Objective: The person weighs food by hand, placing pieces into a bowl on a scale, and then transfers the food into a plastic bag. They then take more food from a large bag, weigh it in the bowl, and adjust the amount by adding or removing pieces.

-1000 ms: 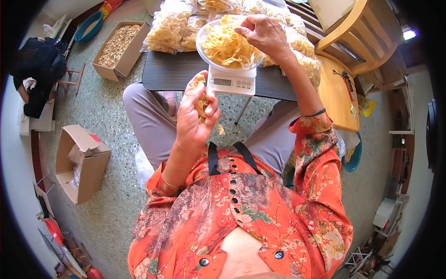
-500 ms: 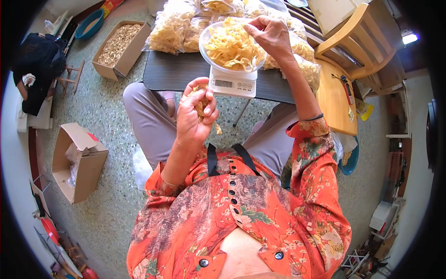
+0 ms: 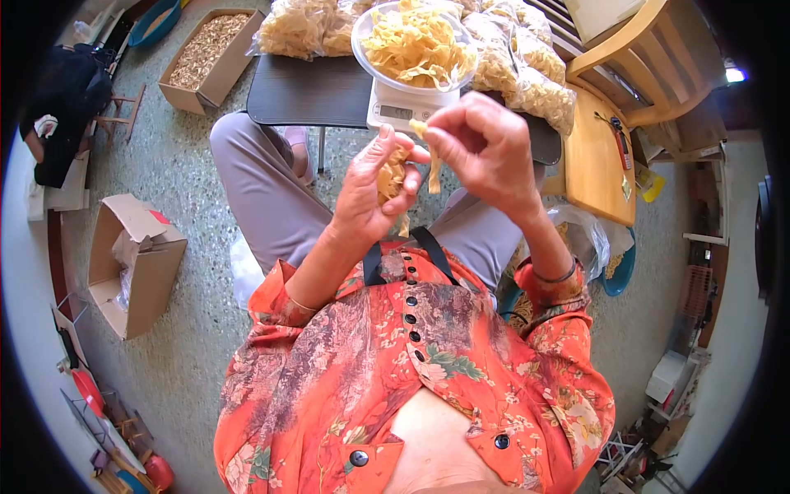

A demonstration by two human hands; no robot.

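Note:
My left hand (image 3: 377, 185) curls around a small bunch of pale yellow dried strips (image 3: 392, 174), with a loose end hanging below the palm. Close beside it, my right hand (image 3: 485, 152) pinches one dried strip (image 3: 434, 169) between thumb and fingertips, and the strip dangles down. Just beyond both hands a white digital kitchen scale (image 3: 403, 107) stands on a dark table; its display is lit, but I cannot read the digits. On the scale rests a white bowl (image 3: 360, 51) heaped with more dried strips (image 3: 415, 45).
Bags of dried strips (image 3: 535, 70) crowd the dark table (image 3: 309, 90). A wooden chair (image 3: 588, 169) with tools stands at the right. Cardboard boxes (image 3: 152, 272) (image 3: 177, 90) sit on the floor at the left. Another person (image 3: 70, 115) in dark clothes is at the far left.
My right hand has come back from the bowl to beside my left hand and now pinches a strip. My left hand's fingers have loosened around the bunch. The view has shifted slightly.

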